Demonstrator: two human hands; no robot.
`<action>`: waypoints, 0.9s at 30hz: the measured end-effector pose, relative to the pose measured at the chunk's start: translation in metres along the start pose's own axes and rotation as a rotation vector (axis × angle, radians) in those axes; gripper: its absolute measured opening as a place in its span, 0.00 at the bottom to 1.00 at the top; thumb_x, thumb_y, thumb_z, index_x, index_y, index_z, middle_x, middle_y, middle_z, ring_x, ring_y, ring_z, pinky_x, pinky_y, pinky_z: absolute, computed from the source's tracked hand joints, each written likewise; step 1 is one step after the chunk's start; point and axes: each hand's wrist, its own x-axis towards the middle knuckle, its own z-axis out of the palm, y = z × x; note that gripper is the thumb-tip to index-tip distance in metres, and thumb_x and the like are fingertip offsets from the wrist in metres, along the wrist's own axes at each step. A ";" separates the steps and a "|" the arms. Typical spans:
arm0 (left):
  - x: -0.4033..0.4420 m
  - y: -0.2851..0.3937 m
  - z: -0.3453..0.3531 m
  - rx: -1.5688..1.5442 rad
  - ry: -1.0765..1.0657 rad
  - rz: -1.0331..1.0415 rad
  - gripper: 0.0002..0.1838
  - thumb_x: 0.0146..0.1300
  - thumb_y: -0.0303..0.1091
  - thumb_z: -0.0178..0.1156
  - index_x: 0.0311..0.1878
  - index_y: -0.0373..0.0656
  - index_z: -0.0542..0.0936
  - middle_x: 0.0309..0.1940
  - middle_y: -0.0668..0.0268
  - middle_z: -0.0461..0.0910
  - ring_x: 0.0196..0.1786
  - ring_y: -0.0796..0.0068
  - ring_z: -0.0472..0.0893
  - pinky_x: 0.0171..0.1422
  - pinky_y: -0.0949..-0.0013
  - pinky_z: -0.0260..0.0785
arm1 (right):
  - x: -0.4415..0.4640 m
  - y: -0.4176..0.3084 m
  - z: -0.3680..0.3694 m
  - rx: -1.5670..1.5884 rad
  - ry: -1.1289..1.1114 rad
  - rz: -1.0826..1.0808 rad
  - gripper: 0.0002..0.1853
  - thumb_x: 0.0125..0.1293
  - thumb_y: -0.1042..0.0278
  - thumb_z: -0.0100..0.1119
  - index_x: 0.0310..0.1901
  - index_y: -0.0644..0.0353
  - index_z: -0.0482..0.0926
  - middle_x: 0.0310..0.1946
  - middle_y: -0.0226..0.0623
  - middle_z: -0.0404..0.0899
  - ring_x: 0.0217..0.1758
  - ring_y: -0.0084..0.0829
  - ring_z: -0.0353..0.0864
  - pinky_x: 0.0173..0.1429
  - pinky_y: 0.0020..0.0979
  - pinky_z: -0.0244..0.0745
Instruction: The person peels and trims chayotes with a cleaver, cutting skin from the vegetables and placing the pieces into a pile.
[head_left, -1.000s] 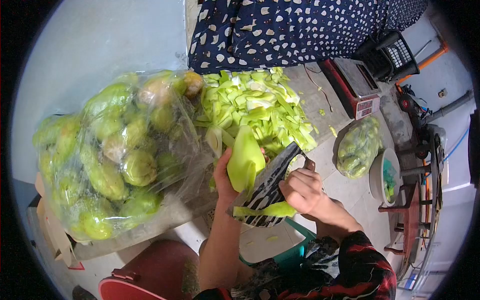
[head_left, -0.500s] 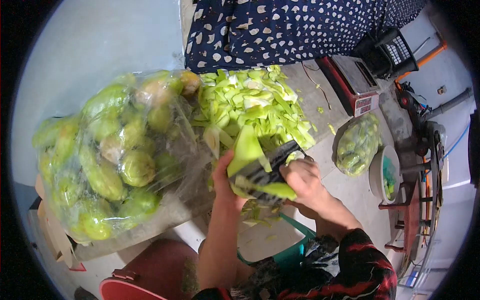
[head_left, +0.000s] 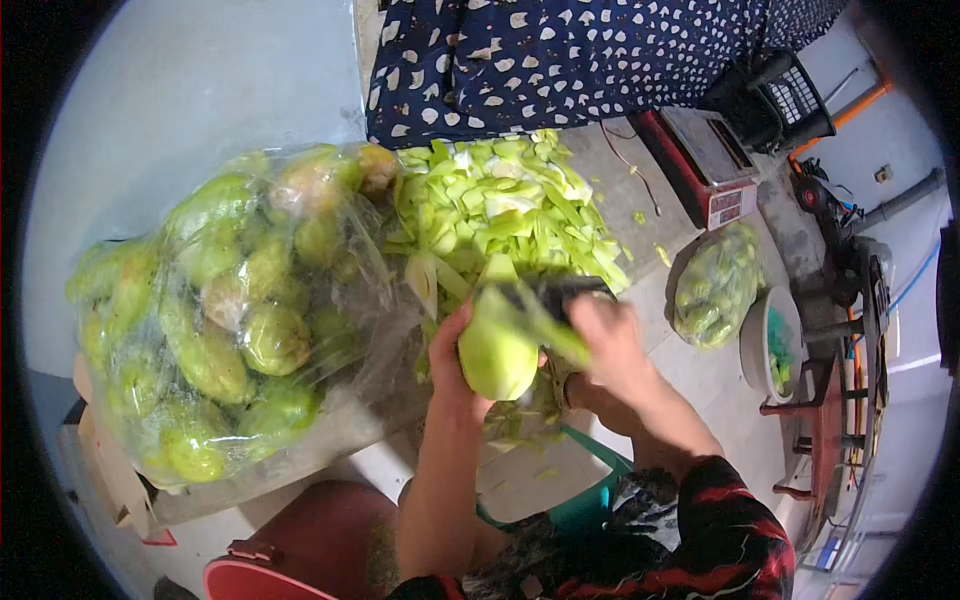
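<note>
My left hand is wrapped round a pale-green, smooth fruit, broad at the lower end and narrower at the top. Its kind is not certain. In my right hand, blurred by motion, is a wide dark-bladed knife, its blade along the fruit's upper right side. A blurred light-green strip shows by the blade; whether it is still attached I cannot tell. Just beyond my hands, a heap of pale-green slices and peelings lies on the grey worktop.
A clear plastic bag of green fruit fills the left. Behind the heap hangs a dark patterned cloth. At right are a red scale, a black basket, another filled bag and a white tub. A red bin stands below.
The knife has moved up the fruit from across its lower part, uncovering the broad end. My left hand keeps hold of the fruit, now more upright; my right hand has shifted slightly.
</note>
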 end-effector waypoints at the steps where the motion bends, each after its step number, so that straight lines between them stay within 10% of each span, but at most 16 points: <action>1: -0.001 0.000 -0.003 0.041 -0.152 -0.030 0.31 0.64 0.55 0.51 0.62 0.43 0.71 0.48 0.50 0.78 0.47 0.51 0.79 0.45 0.43 0.76 | 0.002 0.014 0.011 -0.053 -0.026 0.179 0.14 0.49 0.74 0.65 0.35 0.60 0.70 0.21 0.45 0.73 0.24 0.52 0.76 0.27 0.45 0.71; 6: -0.008 0.002 0.010 0.112 -0.101 -0.011 0.33 0.63 0.57 0.51 0.63 0.42 0.70 0.49 0.48 0.77 0.48 0.51 0.78 0.40 0.50 0.77 | 0.002 0.030 0.009 0.001 0.055 0.262 0.11 0.51 0.79 0.64 0.33 0.61 0.70 0.23 0.47 0.77 0.26 0.54 0.79 0.29 0.42 0.74; 10: 0.002 0.001 0.003 -0.031 -0.129 0.041 0.30 0.66 0.53 0.49 0.63 0.41 0.70 0.50 0.50 0.77 0.50 0.52 0.78 0.52 0.48 0.74 | 0.015 -0.015 -0.024 0.161 0.300 0.120 0.09 0.56 0.77 0.65 0.29 0.62 0.71 0.17 0.42 0.75 0.16 0.35 0.77 0.24 0.30 0.70; 13: 0.005 0.005 0.012 -0.153 0.047 0.109 0.27 0.69 0.48 0.47 0.62 0.39 0.71 0.52 0.51 0.78 0.54 0.52 0.78 0.63 0.50 0.70 | 0.010 -0.009 -0.029 0.285 0.455 0.148 0.10 0.57 0.78 0.65 0.31 0.62 0.70 0.19 0.44 0.77 0.18 0.39 0.79 0.24 0.32 0.70; 20: 0.011 0.011 0.006 -0.149 0.116 0.263 0.21 0.71 0.43 0.48 0.60 0.39 0.73 0.53 0.55 0.79 0.57 0.57 0.78 0.67 0.55 0.69 | 0.008 0.004 -0.025 0.228 0.033 0.587 0.11 0.66 0.71 0.58 0.31 0.66 0.68 0.17 0.53 0.72 0.18 0.51 0.72 0.25 0.40 0.65; 27: 0.023 0.011 -0.003 0.006 0.001 0.370 0.24 0.63 0.37 0.54 0.63 0.51 0.67 0.50 0.63 0.76 0.52 0.62 0.78 0.57 0.57 0.74 | -0.037 -0.084 -0.035 0.358 0.136 0.460 0.14 0.67 0.69 0.60 0.28 0.63 0.66 0.14 0.45 0.71 0.14 0.43 0.72 0.19 0.36 0.64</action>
